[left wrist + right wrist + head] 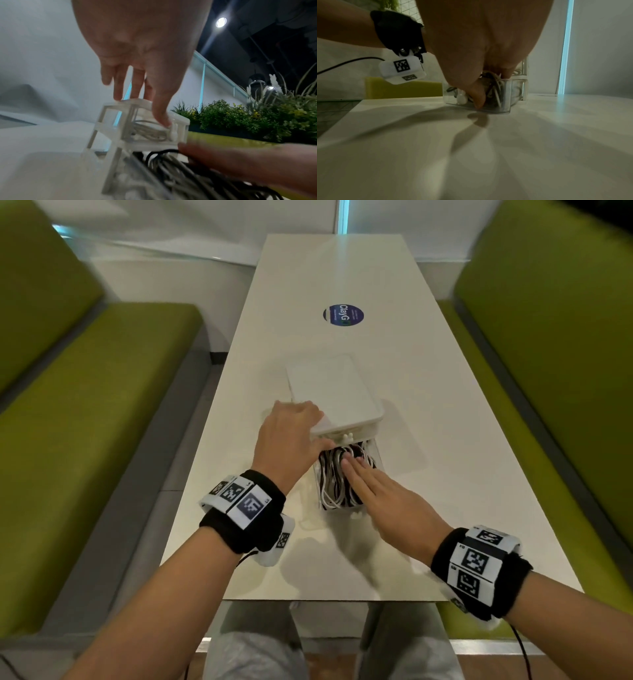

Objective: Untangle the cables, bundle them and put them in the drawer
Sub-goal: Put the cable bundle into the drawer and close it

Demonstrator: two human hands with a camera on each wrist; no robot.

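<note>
The drawer unit (337,392) was a small white plastic box with rounded corners and a smooth flat top, standing near the middle of a long, glossy off-white table (428,440). Its lower drawer (375,455), clear-walled and rectangular, was pulled out toward the person. Inside the drawer lay the cables (330,484), thin black and white cords coiled together and filling most of the tray; in the left wrist view an upper compartment of the drawer unit also held pale cords, though blur made their number hard to judge.

The left hand (291,436) rested on the near left corner of the drawer unit, fingers (118,86) straight and spread on the top, thumb at the front edge, gripping nothing. The right hand (383,494) lay flat over the cables, fingers extended and pressing down on them, with the thumb outside the drawer's near wall.

Beyond the drawer unit a round blue sticker (343,315) sat on the table. The tabletop to the right of the drawer unit and toward the near edge was bare and smooth. Green upholstered benches (102,371) ran along both long sides of the table, and a planter of green foliage (248,119) stood behind one bench.
</note>
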